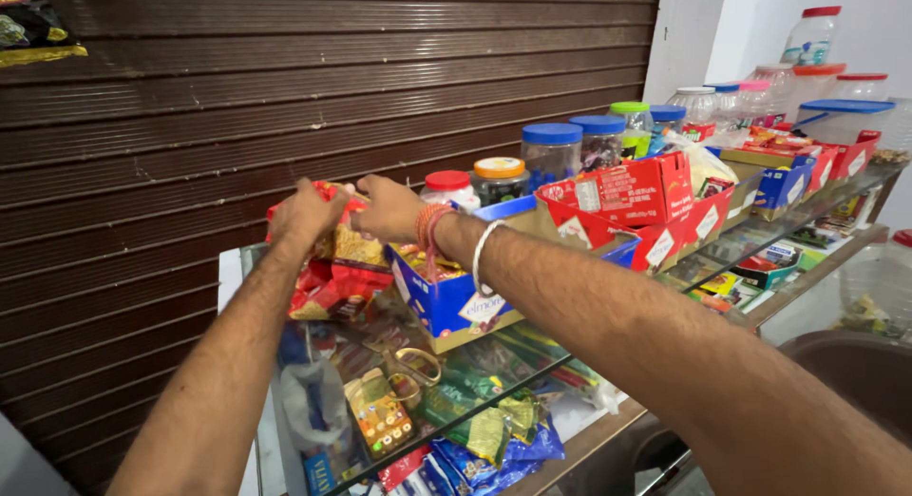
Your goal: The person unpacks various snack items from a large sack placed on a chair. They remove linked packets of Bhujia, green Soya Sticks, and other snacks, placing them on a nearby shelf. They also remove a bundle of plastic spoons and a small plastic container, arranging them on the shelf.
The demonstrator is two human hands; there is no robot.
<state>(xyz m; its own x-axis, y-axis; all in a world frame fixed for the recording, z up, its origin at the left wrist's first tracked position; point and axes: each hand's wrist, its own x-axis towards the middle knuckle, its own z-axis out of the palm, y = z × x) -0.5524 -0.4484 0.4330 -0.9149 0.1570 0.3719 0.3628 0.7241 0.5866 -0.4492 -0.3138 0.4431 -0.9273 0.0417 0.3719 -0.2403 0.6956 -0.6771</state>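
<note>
I am standing at a brown rolling shutter (332, 87) with a glass counter (446, 401) running off to my right; along its top are sitting open cardboard display boxes, a blue one (446, 301) nearest me and red ones (632, 197) beyond, and behind them a row of lidded plastic jars (551, 154); under the glass more packets are lying. I am reaching both arms forward and to the left, toward the near end of the counter, where a bunch of red snack packets (334, 268) is hanging just left of the blue box; its long axis is running up and down, top end at my hands, lower packets drooping toward the glass. My left hand (306, 214) is closing on the top of the bunch from the left, arm nearly straight; my right hand (388, 209) is crossing over the blue box, wrist wearing threads and a bangle, and pinching the same top edge; the two hands are almost touching.
</note>
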